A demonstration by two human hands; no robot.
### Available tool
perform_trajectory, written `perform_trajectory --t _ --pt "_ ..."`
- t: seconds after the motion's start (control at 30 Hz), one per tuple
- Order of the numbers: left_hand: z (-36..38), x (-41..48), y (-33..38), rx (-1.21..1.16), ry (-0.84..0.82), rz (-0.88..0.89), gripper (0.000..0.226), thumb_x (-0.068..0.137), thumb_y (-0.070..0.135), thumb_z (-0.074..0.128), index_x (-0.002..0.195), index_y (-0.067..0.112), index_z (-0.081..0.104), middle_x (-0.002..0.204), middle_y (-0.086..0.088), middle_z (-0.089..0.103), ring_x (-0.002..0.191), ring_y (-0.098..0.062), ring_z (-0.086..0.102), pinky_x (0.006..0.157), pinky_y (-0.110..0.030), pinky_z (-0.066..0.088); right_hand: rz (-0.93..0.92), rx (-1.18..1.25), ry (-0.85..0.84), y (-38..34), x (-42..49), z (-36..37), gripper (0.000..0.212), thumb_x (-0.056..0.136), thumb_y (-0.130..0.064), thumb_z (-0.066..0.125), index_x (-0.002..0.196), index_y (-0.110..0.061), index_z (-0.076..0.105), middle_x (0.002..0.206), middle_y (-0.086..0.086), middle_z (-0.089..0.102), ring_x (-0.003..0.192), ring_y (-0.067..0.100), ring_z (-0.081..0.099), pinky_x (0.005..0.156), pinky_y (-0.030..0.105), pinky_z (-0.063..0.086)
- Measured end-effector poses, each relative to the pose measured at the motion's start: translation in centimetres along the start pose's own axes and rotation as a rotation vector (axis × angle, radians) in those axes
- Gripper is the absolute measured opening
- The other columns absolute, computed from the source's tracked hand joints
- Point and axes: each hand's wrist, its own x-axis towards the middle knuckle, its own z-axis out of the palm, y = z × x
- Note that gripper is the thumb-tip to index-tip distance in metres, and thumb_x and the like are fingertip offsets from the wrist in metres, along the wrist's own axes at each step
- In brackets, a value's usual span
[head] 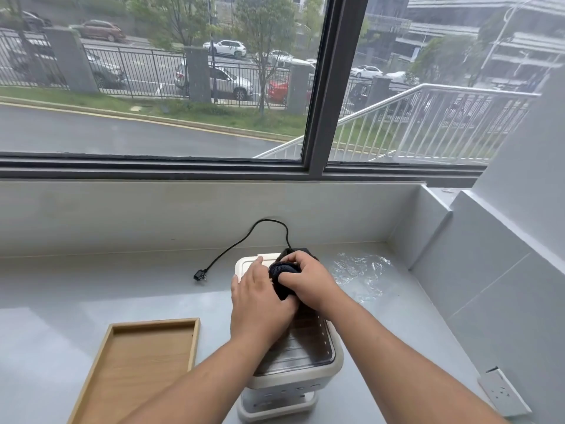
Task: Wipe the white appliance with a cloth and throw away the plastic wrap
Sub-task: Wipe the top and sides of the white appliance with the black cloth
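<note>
White appliance [334, 362], clear ribbed lid [308, 341], long axis running toward window [318, 117]. Left hand [260, 301] flat on lid; right hand [310, 283] grips black cloth [281, 278] there.

Nothing written can be read here: no text, label, brand, number or sign. The small marks on the front of the white appliance [305, 379] are too small to make out. The cars [227, 48] beyond the window [318, 87] are too blurred to show any plate.
</note>
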Motion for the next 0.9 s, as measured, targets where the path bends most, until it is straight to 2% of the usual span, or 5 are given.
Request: perform_trajectory --t 0.1,0.23,0.57,0.73,0.9 --pt "-0.7 0.1 -0.3 -0.069 -0.026 -0.018 0.070 0.074 0.045 0.066 0.135 0.015 0.048 0.144 0.001 0.054 0.131 -0.019 0.040 0.122 -0.044 0.023 0.007 -0.023 0.003 -0.1 -0.3 0.3 0.029 0.065 -0.031 0.066 0.094 -0.028 0.068 0.084 -0.015 0.074 0.069 -0.006 0.064 0.058 0.010 0.044" --pt "-2.2 0.4 -1.7 0.003 -0.097 0.059 0.050 0.067 0.050 0.064 0.108 0.024 0.052 0.106 0.010 0.056 0.100 -0.019 0.044 0.090 -0.034 0.036 0.017 -0.038 0.021 -0.2 -1.0 0.7 0.024 0.064 -0.032 0.069 0.089 -0.029 0.069 0.070 -0.022 0.071 0.064 -0.008 0.062 0.058 0.010 0.045" --pt "-4.5 0.0 -4.3 0.014 -0.265 0.212 0.063 0.062 0.058 0.064 0.117 0.031 0.049 0.129 0.016 0.053 0.119 -0.011 0.050 0.095 -0.033 0.046 0.059 -0.038 0.006 -0.5 -3.5 2.4 0.021 0.064 -0.037 0.069 0.081 -0.025 0.066 0.064 -0.015 0.066 0.059 0.001 0.057 0.056 0.019 0.045" --pt "-5.4 -0.2 -4.8 0.045 -0.314 0.268 0.048 0.059 0.060 0.068 0.092 0.037 0.042 0.110 0.017 0.055 0.105 -0.010 0.053 0.084 -0.036 0.052 0.084 -0.048 0.024 -0.7 -4.8 3.1 0.014 0.063 -0.036 0.067 0.074 -0.029 0.064 0.061 -0.016 0.062 0.058 0.004 0.055 0.060 0.026 0.044" --pt "-6.1 -0.4 -5.1 0.087 -0.376 0.336 0.050 0.059 0.064 0.070 0.086 0.033 0.041 0.095 0.016 0.050 0.096 -0.012 0.049 0.078 -0.038 0.051 0.104 -0.059 0.038 -0.9 -6.2 3.8 0.016 0.062 -0.033 0.065 0.076 -0.027 0.069 0.066 -0.012 0.067 0.061 0.005 0.058 0.062 0.026 0.047"
